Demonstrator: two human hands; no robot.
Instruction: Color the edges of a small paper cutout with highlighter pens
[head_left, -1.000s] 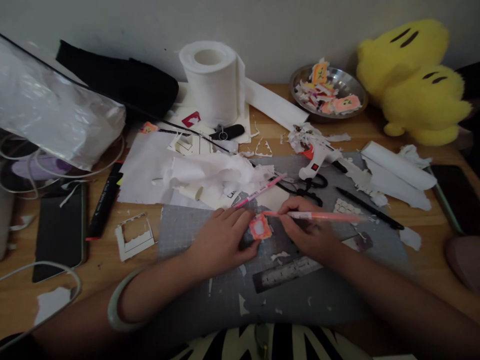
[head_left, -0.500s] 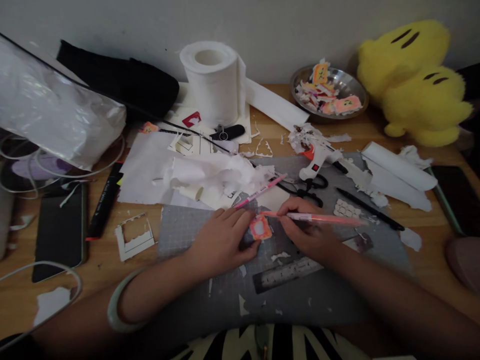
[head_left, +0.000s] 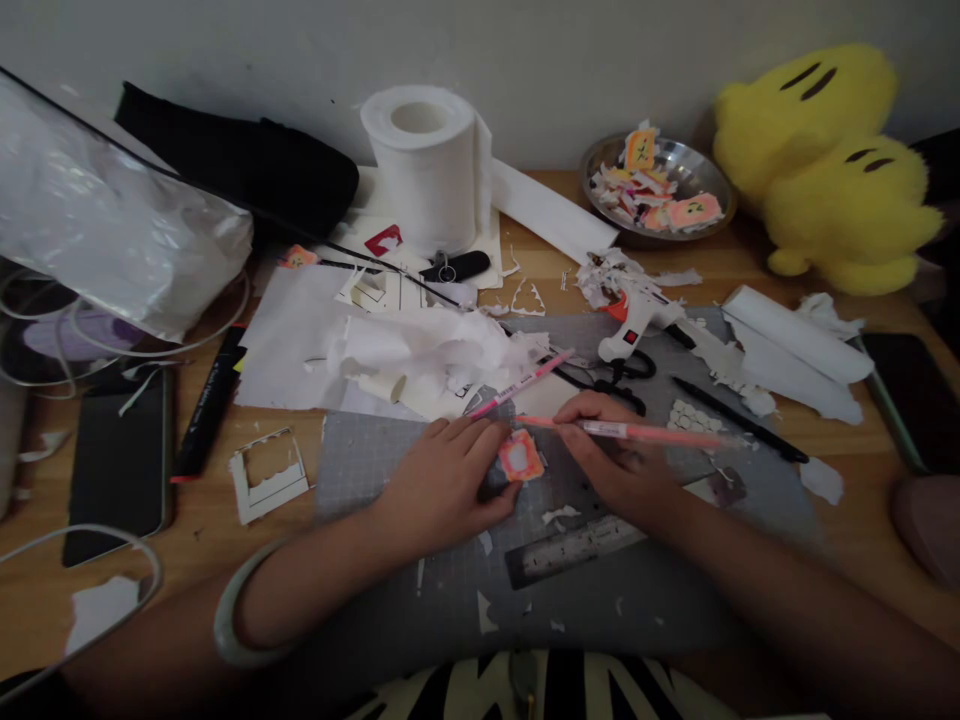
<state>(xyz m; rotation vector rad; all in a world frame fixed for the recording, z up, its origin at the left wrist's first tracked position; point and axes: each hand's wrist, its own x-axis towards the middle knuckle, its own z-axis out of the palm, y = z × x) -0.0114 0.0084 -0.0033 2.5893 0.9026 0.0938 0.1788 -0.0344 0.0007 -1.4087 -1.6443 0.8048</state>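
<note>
My left hand (head_left: pixel 454 480) pinches a small paper piece (head_left: pixel 522 456) by its left edge, over the grey cutting mat (head_left: pixel 360 465). Orange and pink colour rings a white middle on this piece. In my right hand (head_left: pixel 619 460) is an orange pen (head_left: pixel 660 435), gripped near its tip; the tip points left, just above the piece's top edge, and I cannot tell whether they touch. Beyond my left fingers a pink pen (head_left: pixel 521 385) lies on paper scraps. A steel ruler (head_left: pixel 570 550) rests on the mat below my hands.
Behind lie crumpled white paper (head_left: pixel 420 345), a paper roll (head_left: pixel 427 170), a white glue gun (head_left: pixel 630 325) and black-handled scissors (head_left: pixel 622 380). A metal bowl (head_left: pixel 660 235) of coloured scraps stands at the back right by yellow plush toys (head_left: pixel 832 190). Phones (head_left: pixel 120 460) lie on both sides.
The orange pen's tip has shifted slightly up, off the top edge of the paper piece. My left hand and the piece stay in place.
</note>
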